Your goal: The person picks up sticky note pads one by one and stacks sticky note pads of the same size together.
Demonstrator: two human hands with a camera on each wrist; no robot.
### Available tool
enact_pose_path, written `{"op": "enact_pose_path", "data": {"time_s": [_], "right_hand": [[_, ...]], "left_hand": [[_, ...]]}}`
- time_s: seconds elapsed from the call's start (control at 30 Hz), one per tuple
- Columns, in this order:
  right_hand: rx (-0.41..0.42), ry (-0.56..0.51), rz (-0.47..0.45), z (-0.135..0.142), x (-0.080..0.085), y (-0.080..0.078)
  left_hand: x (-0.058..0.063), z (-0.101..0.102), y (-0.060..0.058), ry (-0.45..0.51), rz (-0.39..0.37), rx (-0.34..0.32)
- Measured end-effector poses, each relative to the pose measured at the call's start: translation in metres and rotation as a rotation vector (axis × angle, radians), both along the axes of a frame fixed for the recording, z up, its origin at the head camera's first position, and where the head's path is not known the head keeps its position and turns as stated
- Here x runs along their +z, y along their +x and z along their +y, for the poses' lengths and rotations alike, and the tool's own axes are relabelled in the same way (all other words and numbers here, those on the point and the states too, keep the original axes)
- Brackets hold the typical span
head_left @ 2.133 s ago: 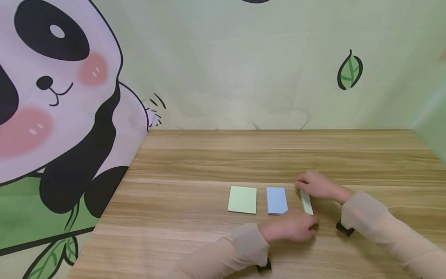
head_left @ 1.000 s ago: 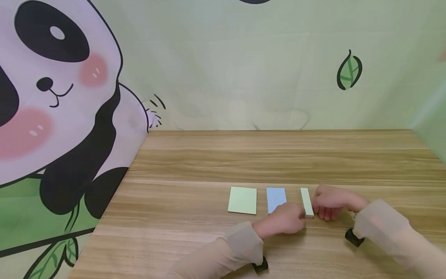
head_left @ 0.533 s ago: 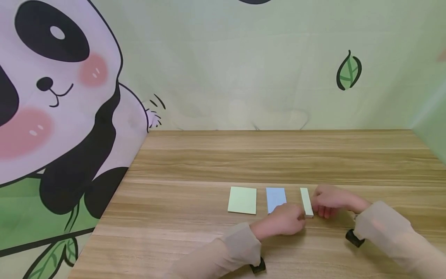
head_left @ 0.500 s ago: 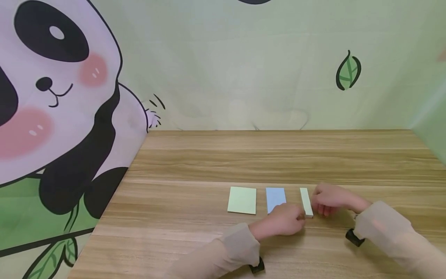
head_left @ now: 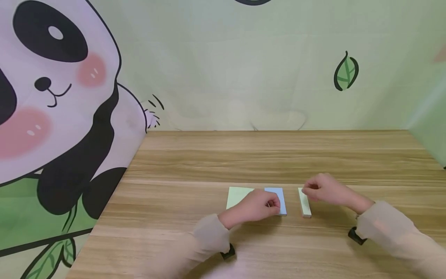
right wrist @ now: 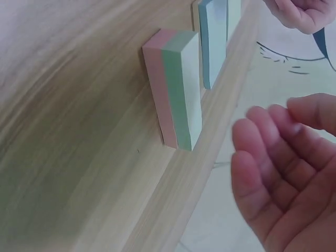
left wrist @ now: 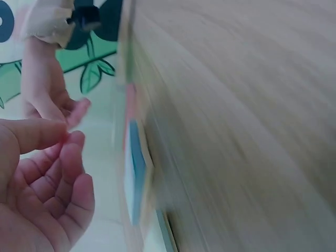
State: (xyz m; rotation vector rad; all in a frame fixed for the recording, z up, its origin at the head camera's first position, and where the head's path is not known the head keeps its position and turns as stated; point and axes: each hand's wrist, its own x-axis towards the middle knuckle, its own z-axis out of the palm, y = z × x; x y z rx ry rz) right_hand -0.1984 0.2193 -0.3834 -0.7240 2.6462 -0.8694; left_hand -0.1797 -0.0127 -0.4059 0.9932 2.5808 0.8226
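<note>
Three sticky note pads lie in a row on the wooden table. On the left is a square pale green pad (head_left: pixel 237 194), partly covered by my left hand (head_left: pixel 252 207). The blue pad (head_left: pixel 283 201) lies in the middle, its left part behind my fingers. On the right is a narrow pad (head_left: pixel 305 205), pale green over pink in the right wrist view. My left hand hovers over the blue pad, thumb and index fingertips meeting, nothing seen between them. Above the narrow pad's far end my right hand (head_left: pixel 329 190) hangs with loosely curled fingers and holds nothing.
The wooden table (head_left: pixel 195 155) reaches back to a pale green cloth backdrop (head_left: pixel 216 77) with a printed panda on the left. A dark band (head_left: pixel 357 235) sits at the right wrist, another band (head_left: pixel 228 252) at the left.
My left hand has moved left, away from the narrow pad's near end to above the blue and green pads. My right hand has risen from beside the narrow pad. The pads lie about where they were.
</note>
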Motion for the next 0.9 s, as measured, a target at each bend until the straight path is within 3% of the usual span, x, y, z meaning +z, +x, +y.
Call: {"op": "enact_pose_path", "data": {"time_s": [0.17,0.43,0.6,0.73,0.9], "right_hand": [[-0.003,-0.018,0.182,-0.006,0.003,0.004],[0.126,0.01,0.702,-0.016,0.006,0.01],[0.218,-0.047,1.0,-0.019,0.003,0.008],[0.287,-0.098,1.112,-0.021,0.002,0.008],[0.364,-0.101,1.114,-0.02,0.0,0.01]], "left_hand": [[0.0,-0.019,-0.004,0.001,0.098,0.001],[0.001,-0.035,-0.004,-0.066,0.427,-0.088],[0.0,-0.042,-0.005,-0.098,0.693,-0.187],[0.003,-0.048,-0.006,-0.133,0.824,-0.253],[0.007,-0.053,-0.009,-0.298,0.857,-0.293]]}}
